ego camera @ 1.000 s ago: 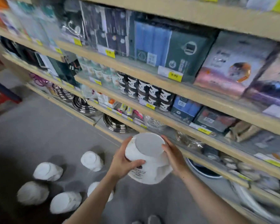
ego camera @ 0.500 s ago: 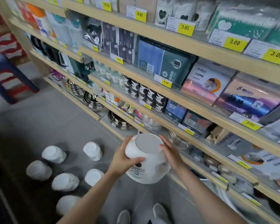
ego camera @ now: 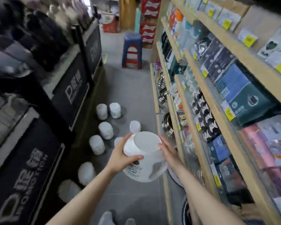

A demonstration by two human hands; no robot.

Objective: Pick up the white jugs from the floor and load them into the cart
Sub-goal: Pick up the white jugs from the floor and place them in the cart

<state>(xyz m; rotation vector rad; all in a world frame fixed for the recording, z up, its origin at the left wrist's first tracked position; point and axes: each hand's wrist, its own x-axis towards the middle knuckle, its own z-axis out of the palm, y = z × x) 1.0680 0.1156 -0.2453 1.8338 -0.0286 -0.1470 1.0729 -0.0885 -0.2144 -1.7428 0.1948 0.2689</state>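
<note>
I hold one white jug (ego camera: 144, 155) upside down in front of me, its flat grey base facing the camera and its handle at the lower right. My left hand (ego camera: 121, 157) grips its left side, thumb across the label. My right hand (ego camera: 169, 152) presses against its right side. Several more white jugs lie on the grey floor below and to the left, among them a pair (ego camera: 108, 110) farther up the aisle, one (ego camera: 105, 130) in the middle and one (ego camera: 86, 172) nearer my feet. No cart is in view.
Wooden shelves (ego camera: 190, 88) full of packaged goods and steel pots run along the right. Dark display stands (ego camera: 68, 93) line the left. A blue and red stool (ego camera: 132, 51) stands at the aisle's far end. My shoes (ego camera: 107, 218) show at the bottom.
My view has swung left, from facing the shelves to looking down the aisle. Both hands still hold the jug in the same grip.
</note>
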